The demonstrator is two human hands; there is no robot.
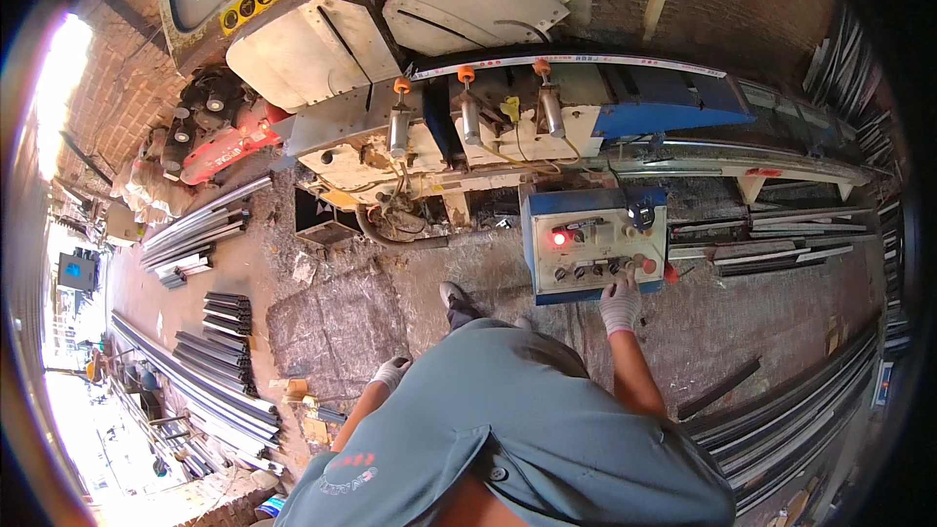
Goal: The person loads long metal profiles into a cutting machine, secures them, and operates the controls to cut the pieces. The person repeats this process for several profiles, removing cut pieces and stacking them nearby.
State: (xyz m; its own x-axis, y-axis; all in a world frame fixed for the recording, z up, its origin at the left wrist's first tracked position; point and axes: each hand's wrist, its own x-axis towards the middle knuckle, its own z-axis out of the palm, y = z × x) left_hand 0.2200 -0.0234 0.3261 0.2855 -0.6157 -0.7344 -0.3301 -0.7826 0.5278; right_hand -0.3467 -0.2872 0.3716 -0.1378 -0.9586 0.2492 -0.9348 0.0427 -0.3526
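My right hand (620,306), in a pale striped glove with a pink cuff, reaches to the lower right edge of a blue control box (595,278). Its fingers are stretched out at the knobs (613,266) there, next to a red push button (648,265); exact contact is too small to tell. A red lamp (558,238) glows at the upper left of the panel. My left hand (392,372), also gloved, hangs low beside my body, loosely open with no object seen in it. Part of it is hidden by its angle.
Ahead stands a large machine with metal cylinders (470,123) and a long profile strip (576,61) across it. Bundles of dark bars (213,363) and long profiles (781,420) lie on the floor at both sides. A red machine part (229,149) sits at the far left.
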